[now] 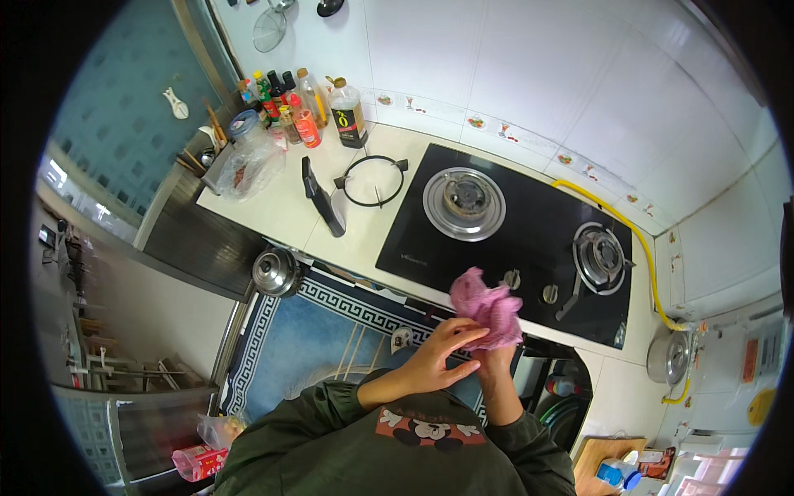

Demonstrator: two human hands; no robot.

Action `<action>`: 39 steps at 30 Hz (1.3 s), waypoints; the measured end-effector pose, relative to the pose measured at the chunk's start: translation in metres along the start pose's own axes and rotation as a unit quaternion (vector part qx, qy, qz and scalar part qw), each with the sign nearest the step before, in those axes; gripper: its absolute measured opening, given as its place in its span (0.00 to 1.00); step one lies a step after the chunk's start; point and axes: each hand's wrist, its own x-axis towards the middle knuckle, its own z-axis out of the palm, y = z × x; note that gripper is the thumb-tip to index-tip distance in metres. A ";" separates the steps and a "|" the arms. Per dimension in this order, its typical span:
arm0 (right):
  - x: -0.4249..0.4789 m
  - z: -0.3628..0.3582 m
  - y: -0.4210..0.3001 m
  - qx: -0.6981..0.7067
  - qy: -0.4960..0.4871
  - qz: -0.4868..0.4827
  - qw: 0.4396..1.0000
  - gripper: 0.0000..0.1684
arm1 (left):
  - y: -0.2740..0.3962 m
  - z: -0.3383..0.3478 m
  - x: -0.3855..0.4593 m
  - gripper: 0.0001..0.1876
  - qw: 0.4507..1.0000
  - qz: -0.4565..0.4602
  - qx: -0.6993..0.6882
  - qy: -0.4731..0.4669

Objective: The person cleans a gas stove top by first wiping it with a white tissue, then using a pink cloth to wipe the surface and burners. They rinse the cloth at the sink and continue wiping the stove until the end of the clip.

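A crumpled pink cloth (487, 307) is bunched up in front of the gas cooktop's near edge. My right hand (496, 358) grips it from beneath, its fingers mostly hidden by the folds. At the cloth's near side is my left hand (450, 354), fingers apart, with the fingertips overlapping or touching the fabric. Just beyond lies the black glass gas cooktop (428, 217), with two knobs near the front. Its left burner (466, 197) has no pot support; the right burner (600, 254) has one around it.
Left of the cooktop, a black pot-support ring (375, 204) and a black-handled object (322, 198) rest on the counter. Behind them stand several bottles (306, 127). A steel pot (669, 356) is at the right corner, beside a yellow gas hose (642, 245). A lidded steel kettle (273, 273) sits below, left.
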 end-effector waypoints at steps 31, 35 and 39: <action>0.290 0.171 0.138 -0.904 -0.022 -0.305 0.299 0.34 | -0.138 -0.136 0.019 0.06 0.869 -0.377 -0.217 0.237; 0.283 0.152 0.139 -0.895 -0.068 -0.322 0.301 0.32 | -0.140 -0.137 0.001 0.06 0.873 -0.381 -0.190 0.237; 0.235 0.118 0.129 -0.808 -0.147 -0.354 0.448 0.30 | -0.146 -0.130 -0.002 0.07 0.876 -0.384 -0.192 0.221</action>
